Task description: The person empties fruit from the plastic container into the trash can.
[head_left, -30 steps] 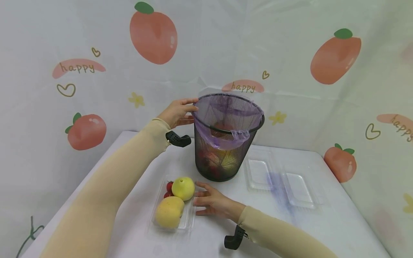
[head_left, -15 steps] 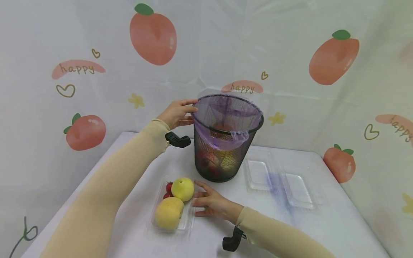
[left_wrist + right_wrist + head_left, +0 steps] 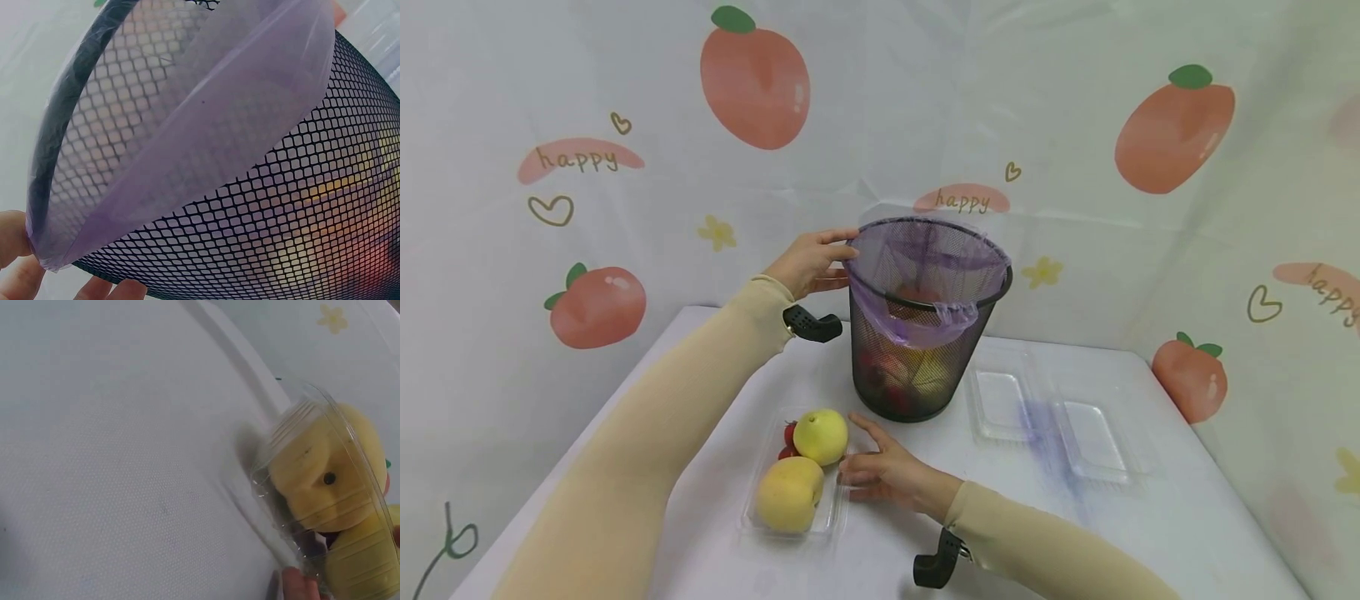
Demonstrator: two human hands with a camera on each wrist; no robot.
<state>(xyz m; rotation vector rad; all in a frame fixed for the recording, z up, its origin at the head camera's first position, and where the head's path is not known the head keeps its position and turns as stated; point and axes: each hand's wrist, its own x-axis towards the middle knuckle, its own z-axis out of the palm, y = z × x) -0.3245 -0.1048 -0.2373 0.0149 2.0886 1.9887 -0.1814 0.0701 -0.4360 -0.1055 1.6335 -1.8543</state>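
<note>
My left hand [image 3: 811, 265] rests its fingers on the left side of the rim of a black mesh wastebasket [image 3: 880, 358], lined with a purple plastic bag [image 3: 917, 333]. In the left wrist view, its fingertips [image 3: 128, 289] lie against the basket's outside. A clear plastic box [image 3: 831, 521] stands in front of the basket with a yellow-green round fruit [image 3: 822, 437], a larger yellow fruit [image 3: 790, 495] and small red fruits [image 3: 787, 452] in it. My right hand [image 3: 901, 475] touches the box's right side with spread fingers.
Two clear plastic boxes [image 3: 1093, 442] lie on the right of the white table, with a bluish-purple streak [image 3: 1045, 442] between them. Red and yellow fruits [image 3: 928, 375] show through the basket's mesh. A fruit-printed curtain [image 3: 880, 100] hangs behind the table.
My right hand has moved slightly left against the box, and the fruit box has shifted a little left. My left hand and the basket stay in place.
</note>
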